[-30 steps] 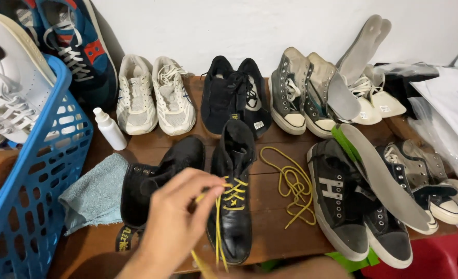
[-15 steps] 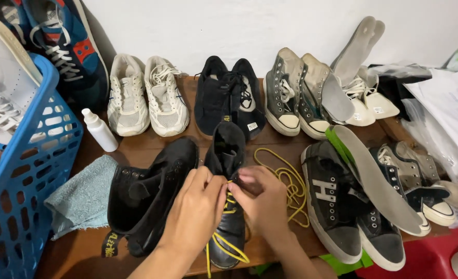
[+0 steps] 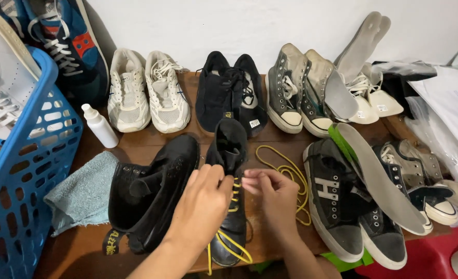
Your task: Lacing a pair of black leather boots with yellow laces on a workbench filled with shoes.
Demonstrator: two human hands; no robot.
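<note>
On the wooden table (image 3: 136,147), near its front edge, a black boot (image 3: 230,170) stands upright with its toe toward the camera, partly threaded with a yellow lace (image 3: 232,243) whose loose ends loop over the toe. The left hand (image 3: 200,204) lies against the boot's left side, fingers curled and pinched on the lace at the eyelets. The right hand (image 3: 274,194) sits just to the boot's right, thumb and forefinger pinched narrow at the same spot; whether they grip the lace or only touch it cannot be told. Just left of this boot its mate (image 3: 151,194) lies tipped on its side, unlaced, touching the left wrist. A second yellow lace (image 3: 288,173) lies loose on the wood just beyond the right hand. Left of the mate a grey-blue cloth (image 3: 81,194) lies crumpled, and behind it stands a small white bottle (image 3: 99,125). A blue basket (image 3: 27,170) holding white shoes fills the left edge. Along the wall stand white trainers (image 3: 148,90), black shoes (image 3: 231,88) and grey high-tops (image 3: 296,85). To the right, black sneakers (image 3: 337,201) sit beside a loose insole (image 3: 379,173).
</note>
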